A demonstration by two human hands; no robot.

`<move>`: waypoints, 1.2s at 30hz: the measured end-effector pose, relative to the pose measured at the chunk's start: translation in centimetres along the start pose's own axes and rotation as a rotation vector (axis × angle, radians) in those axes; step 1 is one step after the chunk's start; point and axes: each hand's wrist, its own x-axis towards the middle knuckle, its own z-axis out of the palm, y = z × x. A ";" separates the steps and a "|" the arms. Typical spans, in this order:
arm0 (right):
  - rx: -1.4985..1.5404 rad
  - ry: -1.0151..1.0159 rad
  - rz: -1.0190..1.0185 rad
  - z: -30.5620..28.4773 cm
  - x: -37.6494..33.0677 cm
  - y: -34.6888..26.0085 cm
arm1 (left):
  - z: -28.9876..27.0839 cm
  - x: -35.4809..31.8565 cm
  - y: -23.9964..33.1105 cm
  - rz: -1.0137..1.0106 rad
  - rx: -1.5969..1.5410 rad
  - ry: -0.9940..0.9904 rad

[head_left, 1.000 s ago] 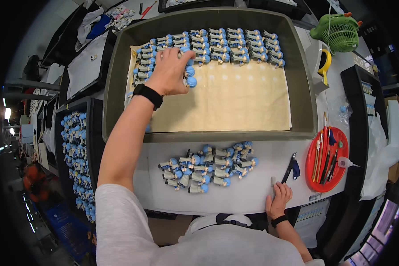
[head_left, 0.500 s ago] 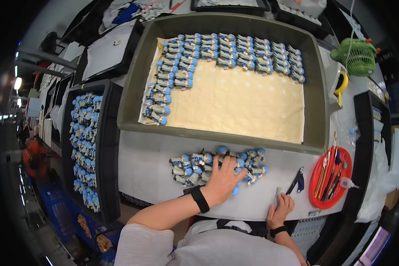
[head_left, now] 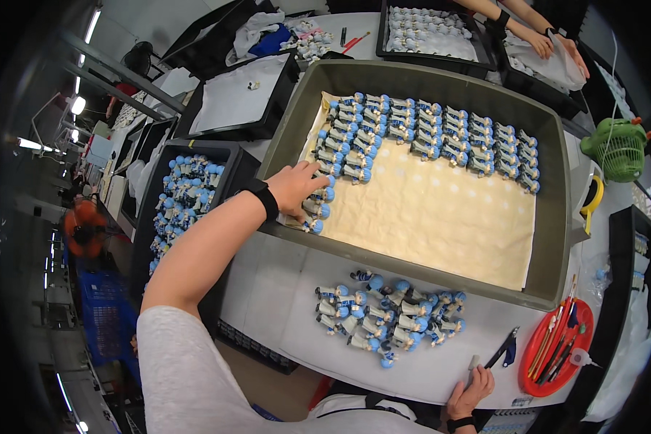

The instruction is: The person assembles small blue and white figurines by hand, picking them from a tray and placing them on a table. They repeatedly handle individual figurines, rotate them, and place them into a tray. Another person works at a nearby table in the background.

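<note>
Several blue-capped doll figurines (head_left: 369, 134) lie in rows on the yellow cloth (head_left: 441, 224) inside a large olive tray (head_left: 412, 267). My left hand (head_left: 297, 189) reaches over the tray's left wall, its thumb and fingers spread over the figurines of the leftmost column. Its palm side is hidden. A loose pile of similar figurines (head_left: 390, 315) lies on the white table in front of the tray. Resting at the table's near edge, my right hand (head_left: 470, 390) has loosely bent fingers and holds nothing visible. Beside its fingertips are a small grey block (head_left: 474, 362) and dark-handled nippers (head_left: 505, 351).
A black bin (head_left: 228, 163) full of figurines stands left of the tray. At right are a red bowl (head_left: 584, 325) of brushes and tools, a yellow tape roll (head_left: 593, 194) and a green fan (head_left: 618, 152). Another person's hands (head_left: 542, 45) work over a far bin.
My left hand has left the loose pile and moved up and left onto the figurines in the tray's left column. My right hand stays by the table edge. The view has shifted.
</note>
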 end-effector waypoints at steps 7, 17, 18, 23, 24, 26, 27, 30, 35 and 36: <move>-0.016 -0.002 0.007 -0.1 0.0 -0.1 | 2.3 3.7 0.4 0.195 0.256 -0.130; 0.001 0.013 0.005 0.1 -0.1 0.0 | 4.3 4.5 0.7 0.136 0.256 -0.111; 0.000 0.014 0.005 0.1 -0.1 0.1 | 4.3 4.4 0.6 0.143 0.267 -0.098; -0.011 0.009 -0.005 0.4 -0.3 0.3 | 5.2 4.6 0.4 0.164 0.328 -0.054; -0.010 0.006 0.001 0.3 -0.3 0.2 | 4.8 4.7 0.8 0.140 0.282 -0.092; -0.007 -0.006 0.014 0.1 -0.3 0.0 | 3.6 4.6 1.7 0.091 0.192 -0.169; -0.011 -0.008 0.019 0.1 -0.3 0.1 | 3.8 4.9 1.6 0.094 0.170 -0.145; -0.007 -0.006 0.008 0.2 0.1 0.2 | 4.0 5.4 0.8 0.099 0.119 -0.029; -0.015 -0.004 -0.011 0.2 0.2 0.1 | -0.1 3.7 1.9 -0.001 -0.006 0.111; -0.017 -0.003 -0.015 0.2 0.2 0.2 | -1.1 2.9 2.2 -0.012 -0.044 0.140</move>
